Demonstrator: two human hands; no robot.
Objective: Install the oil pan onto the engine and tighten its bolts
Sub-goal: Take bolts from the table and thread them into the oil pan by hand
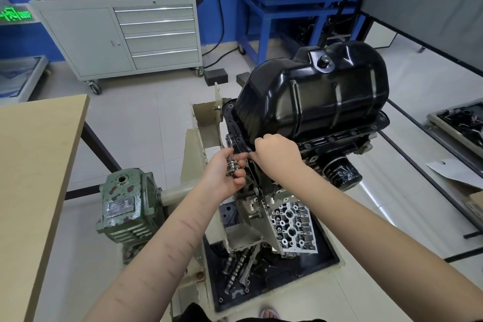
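Workshop floor of pale tiles, blue walls behind. Black oil pan [311, 94] sits on top of the engine [337, 144], which is mounted on a beige stand [198, 154]. Left hand [224, 175] cups a bunch of bolts [232, 165], fingers curled round them. Right hand [277, 151] pinches at the pan's flange edge, fingers curled; what it pinches is hidden. Wooden table [36, 165] at left, grey drawer cabinet [125, 34] behind, green gearbox [128, 206] beside the stand.

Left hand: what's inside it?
The left hand cups a small cluster of silver bolts beside the oil pan flange. The curled fingers cover part of the pile, so the count cannot be told.
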